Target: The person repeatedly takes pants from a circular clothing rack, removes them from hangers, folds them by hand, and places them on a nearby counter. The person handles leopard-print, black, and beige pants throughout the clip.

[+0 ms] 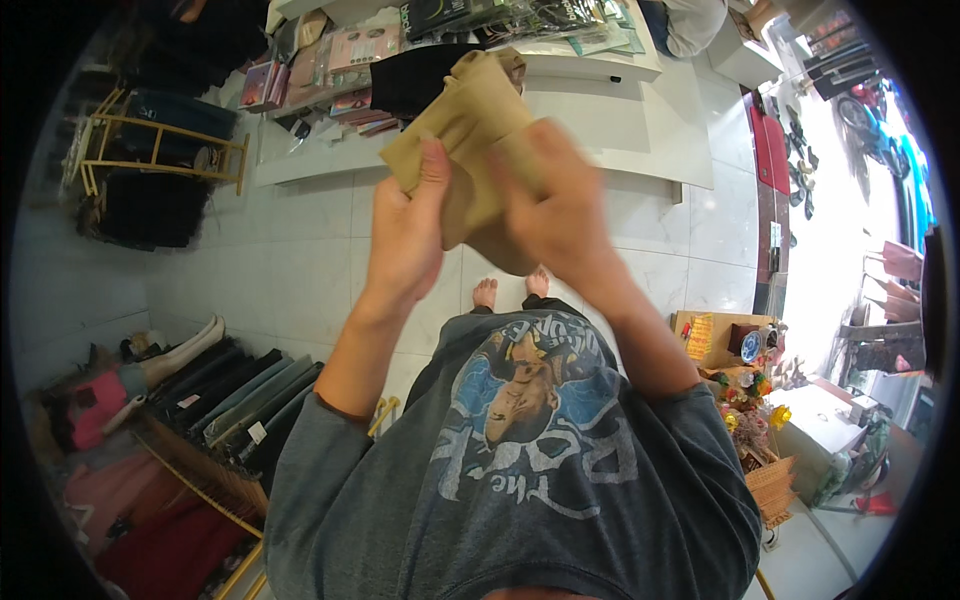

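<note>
A folded khaki cloth garment (480, 127) is held up in front of me, above the near side of a white table. My left hand (409, 232) grips its left edge, thumb pressed on the near face. On the other side my right hand (559, 202), blurred, has hold of the cloth; some of its fingers are hidden in the folds. Just beyond, a black folded cloth (412, 75) lies on the white table (630, 142), partly covered by the khaki one in this view.
Plastic-wrapped packages (450, 19) and small boxes (266, 84) crowd the table's far side. Gold racks with dark clothes (154, 210) stand left; hanging trousers (247, 397) are lower left. A wooden stand with flowers (742, 390) is at right. Another person (694, 30) is partly visible beyond.
</note>
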Available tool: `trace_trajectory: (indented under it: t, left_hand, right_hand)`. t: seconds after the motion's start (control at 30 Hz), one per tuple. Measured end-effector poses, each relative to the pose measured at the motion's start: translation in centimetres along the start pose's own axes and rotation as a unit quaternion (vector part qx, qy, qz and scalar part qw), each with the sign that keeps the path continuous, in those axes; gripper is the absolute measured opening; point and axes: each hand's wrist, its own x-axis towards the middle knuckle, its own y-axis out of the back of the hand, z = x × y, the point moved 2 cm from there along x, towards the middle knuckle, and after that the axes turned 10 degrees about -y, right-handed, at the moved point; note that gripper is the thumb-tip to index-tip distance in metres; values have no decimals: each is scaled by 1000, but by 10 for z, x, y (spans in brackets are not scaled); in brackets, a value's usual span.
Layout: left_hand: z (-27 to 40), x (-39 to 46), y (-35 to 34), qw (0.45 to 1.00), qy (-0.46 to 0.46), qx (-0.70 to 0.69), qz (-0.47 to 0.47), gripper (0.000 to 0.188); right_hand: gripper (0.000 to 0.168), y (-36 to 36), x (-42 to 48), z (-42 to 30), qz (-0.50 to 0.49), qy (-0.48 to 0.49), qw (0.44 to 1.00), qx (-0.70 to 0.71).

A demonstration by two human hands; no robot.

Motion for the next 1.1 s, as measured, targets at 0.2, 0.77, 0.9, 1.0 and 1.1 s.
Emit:
trace_trajectory:
  t: [0.2,0.77,0.9,1.0,1.1]
  left_hand:
    - [-4,-8,-33,995,-66,80,-5,39]
    - [-13,22,-60,985,-80,-59,143,55]
    - [-25,24,-76,977,-68,-114,170,51]
    - [-42,21,-67,977,-78,-125,151,53]
    - [-67,25,-38,971,-69,-124,193,51]
  right_hand:
    - [61,-2,-18,-16,-129,50,989,-46]
    - [80,3,-145,77,-339,-474,485,652]
    - [99,-19,-100,85,-192,-432,275,837]
    - [79,-18,-62,97,-5,-482,379,790]
    - [54,-32,-62,151,96,-556,474,676]
